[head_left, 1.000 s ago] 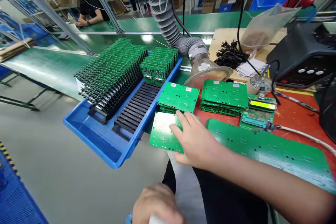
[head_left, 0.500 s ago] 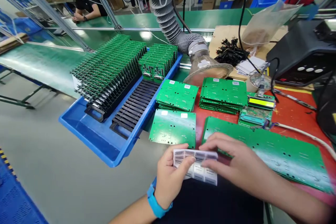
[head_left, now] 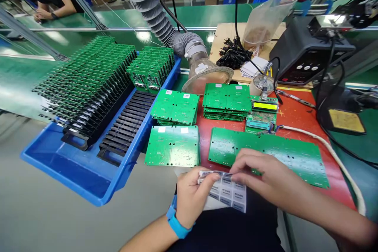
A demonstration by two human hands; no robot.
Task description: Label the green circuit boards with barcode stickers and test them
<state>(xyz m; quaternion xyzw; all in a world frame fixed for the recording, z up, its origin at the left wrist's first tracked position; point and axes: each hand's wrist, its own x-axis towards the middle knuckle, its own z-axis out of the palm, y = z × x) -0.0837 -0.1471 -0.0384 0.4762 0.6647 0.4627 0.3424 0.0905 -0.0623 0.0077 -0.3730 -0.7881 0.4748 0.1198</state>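
Left hand [head_left: 190, 195]: your thumb presses on the face of the label sheet [head_left: 226, 193] near its upper left, the other fingers curled behind, so the grip is closed on it.
Right hand [head_left: 261, 173]: your thumb and forefinger are bent, tips close together at the sheet's upper right edge; whether a label is pinched between them cannot be told.
Sheet position: between your two hands, under the left thumb and just below the right fingertips, with rows of small printed labels facing you and its lower right corner hanging free.
Blue wristband [head_left: 178, 222]: around your left wrist.
Front board [head_left: 173, 147]: flat, just beyond your left hand, two pale labels along its far edge.
Long board [head_left: 271, 151]: beyond your right hand, which partly covers its near edge, on the red mat [head_left: 206, 138].
Left stack [head_left: 175, 106]: directly behind the front board, two white labels on its top board.
Right stack [head_left: 226, 98]: beside the left stack, also with two white labels on top.
Display module [head_left: 264, 106]: lit yellow-green, just right of the right stack; a white cable [head_left: 330, 143] runs nearby.
Blue tray [head_left: 67, 169]: to your left, holding black racks [head_left: 126, 126] with green boards [head_left: 88, 71] standing in them.
Duct hood [head_left: 206, 73]: behind the two stacks.
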